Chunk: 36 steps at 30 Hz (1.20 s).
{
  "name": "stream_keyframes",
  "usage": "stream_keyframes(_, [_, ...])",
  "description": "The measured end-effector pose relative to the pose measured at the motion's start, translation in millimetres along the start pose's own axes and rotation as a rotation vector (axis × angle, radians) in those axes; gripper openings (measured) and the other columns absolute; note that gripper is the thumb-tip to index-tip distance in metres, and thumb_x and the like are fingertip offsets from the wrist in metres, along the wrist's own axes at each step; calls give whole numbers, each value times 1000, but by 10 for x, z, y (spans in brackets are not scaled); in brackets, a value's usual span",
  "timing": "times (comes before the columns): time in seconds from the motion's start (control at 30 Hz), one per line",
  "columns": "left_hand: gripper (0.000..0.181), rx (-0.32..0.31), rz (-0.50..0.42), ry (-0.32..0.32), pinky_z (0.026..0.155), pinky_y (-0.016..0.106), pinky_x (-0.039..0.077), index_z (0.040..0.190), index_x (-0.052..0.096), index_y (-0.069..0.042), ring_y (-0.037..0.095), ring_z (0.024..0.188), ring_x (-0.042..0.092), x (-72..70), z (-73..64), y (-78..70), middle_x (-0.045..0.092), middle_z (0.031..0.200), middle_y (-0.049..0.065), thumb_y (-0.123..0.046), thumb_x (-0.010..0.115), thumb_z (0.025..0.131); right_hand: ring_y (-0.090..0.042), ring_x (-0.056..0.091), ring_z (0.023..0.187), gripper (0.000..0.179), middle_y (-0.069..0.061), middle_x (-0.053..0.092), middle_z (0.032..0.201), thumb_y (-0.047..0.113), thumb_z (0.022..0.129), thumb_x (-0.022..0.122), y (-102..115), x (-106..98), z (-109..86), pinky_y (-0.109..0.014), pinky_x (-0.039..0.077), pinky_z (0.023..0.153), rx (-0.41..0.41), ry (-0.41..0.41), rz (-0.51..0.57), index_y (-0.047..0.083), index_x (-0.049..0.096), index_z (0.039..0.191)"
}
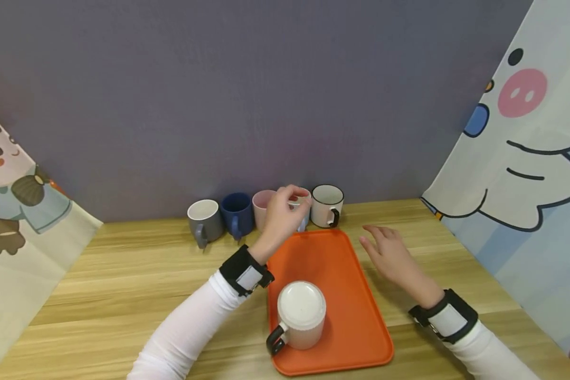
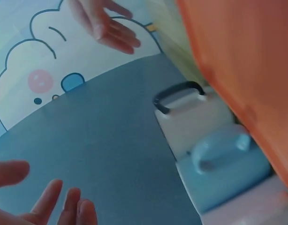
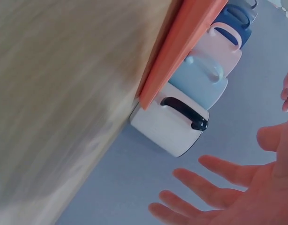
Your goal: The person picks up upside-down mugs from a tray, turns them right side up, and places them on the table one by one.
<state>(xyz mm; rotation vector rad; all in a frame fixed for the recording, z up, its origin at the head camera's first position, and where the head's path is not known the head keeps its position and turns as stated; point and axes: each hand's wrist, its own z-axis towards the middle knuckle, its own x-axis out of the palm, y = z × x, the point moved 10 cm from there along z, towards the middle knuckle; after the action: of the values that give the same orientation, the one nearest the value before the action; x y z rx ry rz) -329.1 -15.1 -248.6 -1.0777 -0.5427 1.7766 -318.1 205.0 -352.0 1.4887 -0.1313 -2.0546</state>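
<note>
My left hand (image 1: 284, 214) hovers above the row of mugs, overlapping the pink mug (image 1: 260, 205) and the light blue mug (image 2: 228, 176). In the left wrist view its fingers are spread apart with nothing between them. To the right of the tray, my right hand (image 1: 393, 254) reaches forward over the table with its fingers extended, holding nothing. Nearest to it stands a white mug with black rim and black handle (image 1: 325, 211). An upside-down white mug with a black handle (image 1: 302, 311) sits on the near part of an orange tray (image 1: 347, 279).
A grey mug (image 1: 206, 221) and a navy blue mug (image 1: 237, 215) continue the row at left, along the grey back panel (image 1: 266, 105). Handles face the front. Wooden tabletop (image 1: 123, 295) lies around the tray. Printed cartoon panels (image 1: 527, 158) flank both sides.
</note>
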Motion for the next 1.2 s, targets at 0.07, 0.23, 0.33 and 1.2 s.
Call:
stream_keyframes(0.07, [21,50,4,-20,82,42,48,103,67,-3,30,97,55,-68,-77,0,64,102,13,-16,66,87,-54,41,118,46,-34,50,127,31,101,43,38,7,11,-63,32,99,-11,-8,2,-4,50,130])
stream_keyframes(0.23, [21,128,61,-54,81,43,47,103,66,-2,27,93,54,-221,-255,7,63,100,12,-15,67,86,-53,41,118,46,-34,51,127,31,101,43,105,43,35,-62,32,99,-27,-7,1,-5,50,130])
stream_keyframes(0.33, [20,130,76,-59,81,42,49,102,66,-4,29,93,56,-296,-361,50,63,103,12,-15,67,86,-52,42,119,47,-33,51,127,32,102,41,131,78,49,-62,32,99,-35,4,5,-5,50,130])
stream_keyframes(1.2, [25,14,63,93,79,35,53,103,66,-5,24,92,62,-550,-1111,306,67,102,7,-12,74,80,-50,45,117,44,-29,55,123,31,99,48,425,254,154,-59,36,100,-73,6,10,-3,54,126])
